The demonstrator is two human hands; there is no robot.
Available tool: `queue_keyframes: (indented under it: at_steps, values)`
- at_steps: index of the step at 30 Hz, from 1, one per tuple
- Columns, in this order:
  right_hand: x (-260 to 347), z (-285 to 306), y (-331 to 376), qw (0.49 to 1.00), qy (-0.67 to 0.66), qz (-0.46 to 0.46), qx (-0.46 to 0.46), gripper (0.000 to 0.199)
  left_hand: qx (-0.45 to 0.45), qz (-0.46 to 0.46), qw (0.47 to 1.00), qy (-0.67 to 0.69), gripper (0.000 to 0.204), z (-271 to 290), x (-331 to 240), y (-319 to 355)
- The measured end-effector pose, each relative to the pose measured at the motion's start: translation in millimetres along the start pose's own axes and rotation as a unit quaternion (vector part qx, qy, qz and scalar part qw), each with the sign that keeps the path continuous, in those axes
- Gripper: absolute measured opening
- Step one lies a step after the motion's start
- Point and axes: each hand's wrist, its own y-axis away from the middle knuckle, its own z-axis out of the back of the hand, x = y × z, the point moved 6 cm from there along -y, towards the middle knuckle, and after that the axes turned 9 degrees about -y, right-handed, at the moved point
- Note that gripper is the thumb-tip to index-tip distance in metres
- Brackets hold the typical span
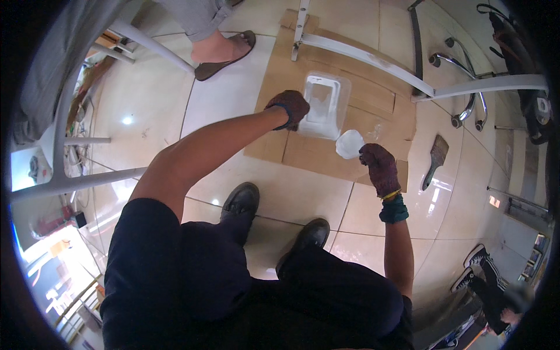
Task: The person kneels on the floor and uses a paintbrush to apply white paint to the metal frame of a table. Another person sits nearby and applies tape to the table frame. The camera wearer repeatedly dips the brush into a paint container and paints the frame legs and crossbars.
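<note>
Left hand [288, 107]: gloved, closed over the near left edge of the tray [324, 105], pinning it to the cardboard [303, 149]
Right hand [379, 166]: gloved, fingers curled shut around a small pale cup [349, 143], held just off the tray's near right corner, above the cardboard
Tray: clear plastic, rectangular, lying flat near the middle of the cardboard, with a white tube frame [373, 61] just beyond its far edge
Tray axis: long side runs away from me, from my boots [240, 203] toward the frame; open face up
Cup: mouth seems tipped toward the tray, though I cannot tell if anything is in it
Doing it well: I judge I should keep my left hand pressing down so the light tray does not slide, bring the cup low over the tray's near end and tilt slowly, staying inside the rim
Brush [434, 160]: lies on the tiles just past the cardboard's right edge, handle toward me, bristles away
Others: a sandalled foot [224, 49] beyond the cardboard's far left corner, well apart from my hands
</note>
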Motion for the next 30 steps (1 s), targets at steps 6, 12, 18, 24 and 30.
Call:
queue_keyframes:
  at_steps: [6, 12, 18, 24, 30]
  values:
    - [-43.1, 21.8, 41.7, 0.981, -0.149, 0.011, -0.122, 0.014, 0.051, -0.119, 0.973, -0.193, 0.043, -2.1, 5.1, 23.7]
    - [-77.3, 40.1, 58.5, 0.901, -0.404, -0.048, -0.153, 0.016, 0.113, 0.012, 0.991, 0.068, 0.046, -25.1, 40.5, 23.4]
    - [-73.4, 43.1, 47.1, 0.984, -0.067, -0.042, -0.157, 0.013, 0.125, 0.111, 0.958, 0.235, 0.043, -16.6, 35.2, 40.3]
    - [-64.6, 18.8, 5.2, 0.99, 0.049, 0.022, -0.13, 0.011, 0.173, 0.148, 0.939, 0.257, 0.041, -20.1, 33.6, 47.1]
    - [-63.0, -11.4, -38.6, 0.988, 0.074, 0.104, -0.089, 0.014, 0.185, 0.162, 0.927, 0.282, 0.044, -38.3, 43.8, 49.9]
